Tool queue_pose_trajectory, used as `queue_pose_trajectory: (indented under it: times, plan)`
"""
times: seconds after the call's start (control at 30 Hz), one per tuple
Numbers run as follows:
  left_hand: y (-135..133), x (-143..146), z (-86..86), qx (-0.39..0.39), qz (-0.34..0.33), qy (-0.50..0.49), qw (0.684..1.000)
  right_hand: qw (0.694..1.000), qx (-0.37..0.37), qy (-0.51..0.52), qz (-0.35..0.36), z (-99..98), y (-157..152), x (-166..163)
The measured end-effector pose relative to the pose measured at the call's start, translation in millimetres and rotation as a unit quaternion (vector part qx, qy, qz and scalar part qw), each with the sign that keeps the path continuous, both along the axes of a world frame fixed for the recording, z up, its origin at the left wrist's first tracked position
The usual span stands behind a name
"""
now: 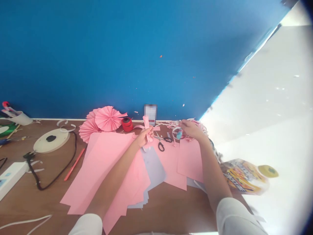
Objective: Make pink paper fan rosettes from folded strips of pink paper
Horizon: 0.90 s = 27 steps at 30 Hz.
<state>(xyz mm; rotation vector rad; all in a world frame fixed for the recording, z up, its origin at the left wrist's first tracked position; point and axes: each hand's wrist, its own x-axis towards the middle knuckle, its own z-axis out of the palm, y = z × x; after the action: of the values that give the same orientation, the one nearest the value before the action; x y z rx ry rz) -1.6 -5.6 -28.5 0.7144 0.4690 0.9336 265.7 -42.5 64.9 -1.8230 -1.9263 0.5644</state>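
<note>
While the left grip (143, 137) is clamped on a narrow piece of folded pink paper (146, 123), the right grip (193, 129) is bent over the far right part of the counter (171, 205), its fingertips bunched. Whether these fingertips are clamped on anything cannot be told at this size. The folded paper stands roughly upright, its top end projecting above the left grip. A tape roll (179, 134) with a blue core lies just below the right grip's fingertips; contact is not confirmed. Paper strips (202, 126) are heaped beside and behind the right grip. Scissors (161, 146) lie between the two grips, nearer the left, handles spread. Pink fans (109, 118) sit to the left of the left grip, and a phone (150, 113) is propped just beyond it. Pink sheets (97, 163) extend from below the left grip toward the near edge.

Step in hand, as judged: the left grip keeps the folds pressed together while the right grip attends to the tape or the strips. The next move appears to call for a steady left grip and a clean right-hand pick-up, free of loose strips and the scissors.
</note>
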Motion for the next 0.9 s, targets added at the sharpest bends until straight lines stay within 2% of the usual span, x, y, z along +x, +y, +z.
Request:
queue_pose_trajectory:
  times: [0.1,0.2,0.27,0.33,0.43,0.53,0.67,0.8,0.9]
  plan:
    - [-6,6,6.5,0.047,0.002,0.025,0.999,0.998,0.001,0.061,0.023,5.6,-5,-13]
    - [-10,13,14.7,0.094,0.026,0.077,0.992,0.986,0.037,0.162,0.015,8.4,-7,-26]
    - [-10,16,19.2,0.104,0.066,0.106,0.987,0.966,0.042,0.255,0.003,9.5,-7,-33]
    - [-9,17,22.1,0.113,0.109,0.133,0.979,0.941,0.014,0.339,0.002,10.8,-8,-40]
    - [-11,17,24.3,0.146,0.138,0.161,0.966,0.911,-0.03,0.41,0.011,12.5,-10,-50]
    - [-16,17,26.4,0.162,0.129,0.157,0.966,0.903,-0.048,0.427,0.015,9.7,-11,-59]
    - [-19,18,32.2,0.14,0.111,0.12,0.977,0.907,-0.053,0.418,-0.013,-3.4,-5,-67]
    - [-15,17,37.5,0.081,0.104,0.077,0.988,0.924,-0.021,0.379,-0.041,-18.2,3,-70]
    - [-10,15,37.2,0.061,0.115,0.081,0.988,0.931,0.002,0.362,-0.041,-24.8,8,-68]
